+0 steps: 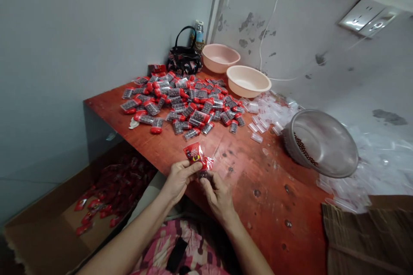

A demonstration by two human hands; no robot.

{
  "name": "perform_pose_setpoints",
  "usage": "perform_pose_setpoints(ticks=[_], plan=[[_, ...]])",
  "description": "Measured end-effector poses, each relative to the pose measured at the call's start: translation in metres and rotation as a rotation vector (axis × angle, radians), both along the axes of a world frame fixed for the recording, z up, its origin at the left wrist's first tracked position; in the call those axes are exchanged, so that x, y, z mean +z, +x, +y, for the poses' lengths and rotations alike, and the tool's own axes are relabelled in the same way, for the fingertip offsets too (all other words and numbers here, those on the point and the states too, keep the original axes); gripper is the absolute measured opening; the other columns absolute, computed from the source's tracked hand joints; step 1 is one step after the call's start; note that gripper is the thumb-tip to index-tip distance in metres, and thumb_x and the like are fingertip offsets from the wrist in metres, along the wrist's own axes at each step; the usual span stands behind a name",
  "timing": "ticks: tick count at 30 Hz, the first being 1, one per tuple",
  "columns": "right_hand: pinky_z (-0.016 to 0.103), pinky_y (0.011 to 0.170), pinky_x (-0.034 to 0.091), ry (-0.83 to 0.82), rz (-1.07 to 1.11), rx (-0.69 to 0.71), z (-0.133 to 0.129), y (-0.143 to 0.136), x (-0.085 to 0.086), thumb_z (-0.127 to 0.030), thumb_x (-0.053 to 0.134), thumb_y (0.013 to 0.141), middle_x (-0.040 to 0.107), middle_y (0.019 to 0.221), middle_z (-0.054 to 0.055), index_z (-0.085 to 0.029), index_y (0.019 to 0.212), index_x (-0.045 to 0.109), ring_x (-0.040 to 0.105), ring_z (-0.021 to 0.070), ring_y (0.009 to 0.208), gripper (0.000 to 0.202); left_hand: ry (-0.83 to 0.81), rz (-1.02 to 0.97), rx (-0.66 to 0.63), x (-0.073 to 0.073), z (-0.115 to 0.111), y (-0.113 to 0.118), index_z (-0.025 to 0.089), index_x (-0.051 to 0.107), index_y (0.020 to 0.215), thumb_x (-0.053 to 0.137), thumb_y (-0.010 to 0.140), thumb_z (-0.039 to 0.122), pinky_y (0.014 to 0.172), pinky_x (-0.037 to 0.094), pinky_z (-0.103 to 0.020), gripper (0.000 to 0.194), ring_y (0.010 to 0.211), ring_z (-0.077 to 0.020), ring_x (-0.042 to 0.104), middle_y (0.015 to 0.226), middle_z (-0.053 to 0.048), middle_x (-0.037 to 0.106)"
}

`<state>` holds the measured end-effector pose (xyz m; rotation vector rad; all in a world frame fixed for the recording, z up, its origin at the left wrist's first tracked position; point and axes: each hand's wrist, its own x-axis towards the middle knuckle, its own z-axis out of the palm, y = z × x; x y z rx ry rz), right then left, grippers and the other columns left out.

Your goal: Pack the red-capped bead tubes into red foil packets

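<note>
Over the table's near edge, my left hand (181, 177) pinches a shiny red printed packet (195, 154) between thumb and fingers. My right hand (218, 193) is closed beside it, with its fingers on a small dark-filled container (204, 175) at the packet's lower end. Most of this container is hidden by my fingers, and I cannot tell whether it sits inside the packet. Beyond my hands lies a large heap of clear containers (200, 117) with red caps and dark brown balls inside.
Two pale plastic basins (249, 82) stand at the back near a dark handbag (184, 61). A metal bowl (325, 144) with brown balls sits at right among clear empty containers (272, 109). Below left, a cardboard box (38, 234) holds red packets (119, 189). Brown slatted material (364, 236) lies at the lower right.
</note>
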<state>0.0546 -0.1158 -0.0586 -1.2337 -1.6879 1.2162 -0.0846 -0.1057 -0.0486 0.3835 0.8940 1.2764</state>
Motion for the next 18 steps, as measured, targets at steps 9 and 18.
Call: perform_pose_setpoints(ticks=[9,18], plan=[[0.025,0.055,0.045,-0.130,0.124,-0.023,0.0028,-0.0004,-0.0007,-0.037,0.053,0.081,0.059,0.070,0.001,-0.020,0.089,0.058,0.055,0.0136,0.060,0.020,0.013,0.187,-0.108,-0.0003,0.0046,-0.0056,0.009,0.067,0.068,0.071,0.062,0.025,0.053,0.041,-0.024,0.017,0.053,-0.0134,0.055,0.061,-0.005,0.064],[0.021,0.043,0.041,-0.299,0.279,-0.037,0.0034,-0.0065,-0.0072,-0.039,0.055,0.080,0.056,0.062,-0.002,-0.019,0.081,0.056,0.049,0.0094,0.046,0.020,0.007,0.119,-0.183,-0.0013,0.0032,-0.0030,0.010,0.066,0.067,0.069,0.065,0.028,0.051,0.043,-0.025,0.018,0.051,-0.0149,0.056,0.059,-0.005,0.064]])
